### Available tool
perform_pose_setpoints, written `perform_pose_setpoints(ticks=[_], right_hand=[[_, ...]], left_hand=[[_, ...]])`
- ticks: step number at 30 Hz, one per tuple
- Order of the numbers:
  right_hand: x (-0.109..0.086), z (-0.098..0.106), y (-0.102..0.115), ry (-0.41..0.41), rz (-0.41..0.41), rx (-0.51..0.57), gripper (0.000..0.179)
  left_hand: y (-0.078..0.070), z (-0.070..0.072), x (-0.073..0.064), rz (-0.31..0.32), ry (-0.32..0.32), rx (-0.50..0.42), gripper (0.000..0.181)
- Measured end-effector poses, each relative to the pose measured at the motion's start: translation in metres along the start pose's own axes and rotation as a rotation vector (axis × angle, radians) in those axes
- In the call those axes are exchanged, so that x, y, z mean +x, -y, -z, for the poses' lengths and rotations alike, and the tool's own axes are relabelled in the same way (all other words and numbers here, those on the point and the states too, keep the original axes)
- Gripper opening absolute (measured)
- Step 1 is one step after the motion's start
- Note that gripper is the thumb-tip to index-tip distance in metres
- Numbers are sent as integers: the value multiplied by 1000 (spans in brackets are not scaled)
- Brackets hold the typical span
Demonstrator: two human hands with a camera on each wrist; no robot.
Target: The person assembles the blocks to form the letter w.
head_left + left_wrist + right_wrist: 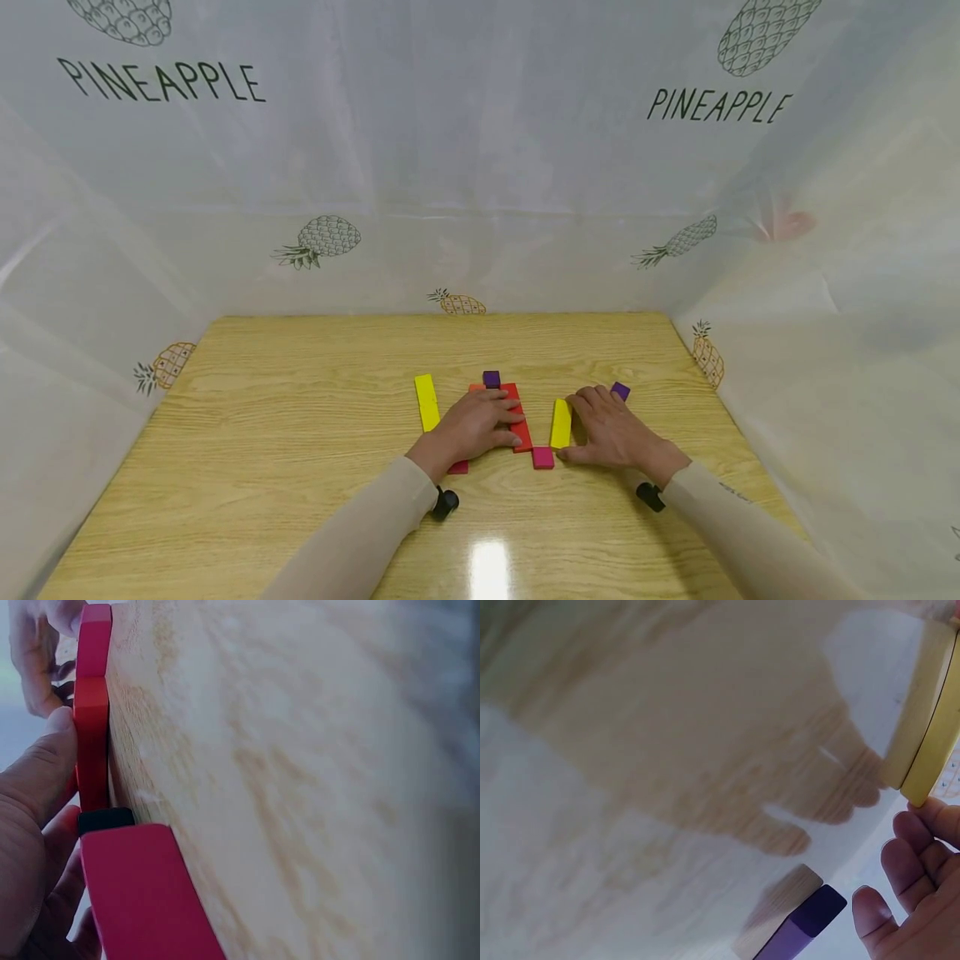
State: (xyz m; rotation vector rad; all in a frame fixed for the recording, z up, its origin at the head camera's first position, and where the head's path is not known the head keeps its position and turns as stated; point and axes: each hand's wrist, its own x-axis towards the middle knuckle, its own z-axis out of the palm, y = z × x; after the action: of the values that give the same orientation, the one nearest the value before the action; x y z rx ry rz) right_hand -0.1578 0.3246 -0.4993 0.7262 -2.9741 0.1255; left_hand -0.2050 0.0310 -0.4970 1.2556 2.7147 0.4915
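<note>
My left hand (474,425) lies over the red blocks (523,429), its fingers reaching across them and its thumb near their front end. In the left wrist view, that thumb touches the top of a red block (91,750). My right hand (611,429) pinches a yellow block (560,425) by its two ends, thumb at the near end. The right wrist view shows a fingertip against the far end of this yellow block (934,754); the thumb is out of sight there. A magenta block (543,458) sits between the red blocks and the yellow one, close to both.
Left of my left hand runs a yellow strip (427,402), with a magenta block (458,468) partly hidden under the wrist. A purple block (491,379) and an orange piece (476,387) show beyond the fingers. Another purple block (619,390) lies behind my right hand. Pineapple-printed sheeting (480,167) surrounds the table.
</note>
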Motion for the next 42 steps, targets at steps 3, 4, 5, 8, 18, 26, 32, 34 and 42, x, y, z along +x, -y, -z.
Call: perform_pose_setpoints(ticks=[3, 4, 5, 8, 18, 26, 32, 34, 42], right_hand=[[0, 0, 0, 2, -1, -4, 93], [-1, 0, 0, 4, -1, -4, 93], [-1, 0, 0, 7, -3, -2, 94], [-2, 2, -1, 6, -11, 22, 96], [-3, 8, -18, -130, -66, -3, 75], [-12, 9, -43, -198, -145, -110, 71], [-20, 13, -56, -119, -250, -130, 74], [-22, 13, -60, -99, -264, -141, 76], [-24, 14, -65, -79, -265, -165, 76]], left_hand=[[0, 0, 0, -1, -1, -4, 47], [0, 0, -1, -3, -1, -6, 47], [0, 0, -1, -5, -3, -8, 47], [0, 0, -1, -9, -5, -10, 47], [1, -1, 0, -14, -7, -5, 46], [1, -2, 1, -14, -7, -1, 47], [1, -1, 1, -9, -3, 0, 48], [1, -2, 0, -10, -3, 1, 48], [2, -3, -1, -7, -3, 4, 48]])
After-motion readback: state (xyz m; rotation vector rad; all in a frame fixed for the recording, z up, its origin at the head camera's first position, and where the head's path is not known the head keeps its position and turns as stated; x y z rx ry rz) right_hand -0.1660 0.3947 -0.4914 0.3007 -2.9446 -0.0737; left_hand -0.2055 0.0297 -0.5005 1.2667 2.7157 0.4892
